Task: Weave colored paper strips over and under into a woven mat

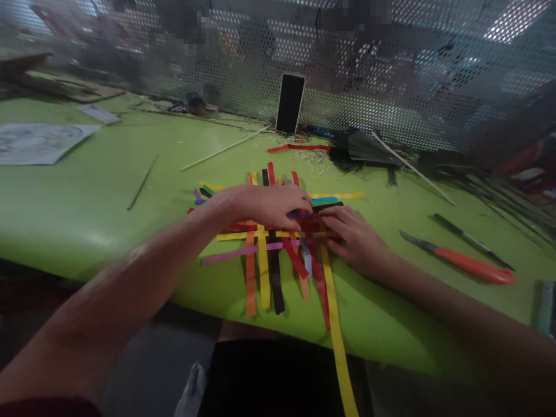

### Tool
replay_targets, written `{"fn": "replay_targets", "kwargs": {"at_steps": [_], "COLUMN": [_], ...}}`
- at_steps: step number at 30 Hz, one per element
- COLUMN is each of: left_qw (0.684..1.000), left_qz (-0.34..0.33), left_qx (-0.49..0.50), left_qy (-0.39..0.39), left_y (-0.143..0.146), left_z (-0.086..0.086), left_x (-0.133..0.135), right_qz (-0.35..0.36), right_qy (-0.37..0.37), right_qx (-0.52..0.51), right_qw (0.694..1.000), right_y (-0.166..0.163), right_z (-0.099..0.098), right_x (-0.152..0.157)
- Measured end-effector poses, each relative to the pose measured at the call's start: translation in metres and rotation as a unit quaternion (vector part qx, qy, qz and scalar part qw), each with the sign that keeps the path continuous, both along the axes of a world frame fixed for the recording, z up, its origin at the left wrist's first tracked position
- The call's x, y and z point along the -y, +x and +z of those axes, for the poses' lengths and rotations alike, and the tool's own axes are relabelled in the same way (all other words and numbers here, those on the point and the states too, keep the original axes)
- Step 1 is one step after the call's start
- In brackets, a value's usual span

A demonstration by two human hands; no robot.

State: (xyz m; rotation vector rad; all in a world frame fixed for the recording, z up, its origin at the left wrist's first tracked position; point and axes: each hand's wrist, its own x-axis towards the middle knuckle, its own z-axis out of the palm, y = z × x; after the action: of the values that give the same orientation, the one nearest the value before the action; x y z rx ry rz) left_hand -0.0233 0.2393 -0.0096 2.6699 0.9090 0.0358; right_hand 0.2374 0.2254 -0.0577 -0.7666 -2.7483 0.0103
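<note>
Coloured flat strips cross over and under each other in a loose woven mat [260, 234] on the green table. My left hand [273, 204] lies over the upper part of the mat, its thumb and fingers closed around a dark purple strip [299, 214]. At the mat's right side, the bent fingers of my right hand [354, 234] press together on strip ends, partly hiding them. A long yellow strip [335, 313] runs from under my right hand down past the table edge. Loose ends of red, black, orange and pink strips stick out around the weave.
To the right lie an orange-handled knife [473, 264] and a thin dark tool [471, 238]. A phone [290, 104] leans on the perforated metal screen [369, 75] behind. Thin sticks [223, 149], a red strip [299, 147], dark fibre bundles [369, 149] and a printed sheet [39, 142] lie about.
</note>
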Motion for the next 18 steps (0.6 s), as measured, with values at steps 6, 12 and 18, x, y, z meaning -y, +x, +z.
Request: {"fn": "replay_targets", "kwargs": {"at_steps": [6,12,18], "left_qw": [1.000,0.999,0.997], "left_qz": [-0.002,-0.009,-0.010], "left_qx": [0.023,0.031,0.040], "left_qy": [0.007,-0.010,-0.059], "left_y": [-0.0004,-0.0026,-0.0062], "left_z": [-0.0034,-0.0017,0.0028], "left_x": [-0.0024,-0.0034,-0.0042], "right_qz": [0.009,0.004,-0.023], "right_qy": [-0.002,-0.009,-0.004], "right_qx": [-0.023,-0.023,-0.027], "right_qw": [1.000,1.000,0.999], "right_y": [-0.0001,-0.0030,-0.0072], "right_z": [-0.0007,0.0023,0.0019], "right_x": [-0.0004,0.0026,-0.0019]}}
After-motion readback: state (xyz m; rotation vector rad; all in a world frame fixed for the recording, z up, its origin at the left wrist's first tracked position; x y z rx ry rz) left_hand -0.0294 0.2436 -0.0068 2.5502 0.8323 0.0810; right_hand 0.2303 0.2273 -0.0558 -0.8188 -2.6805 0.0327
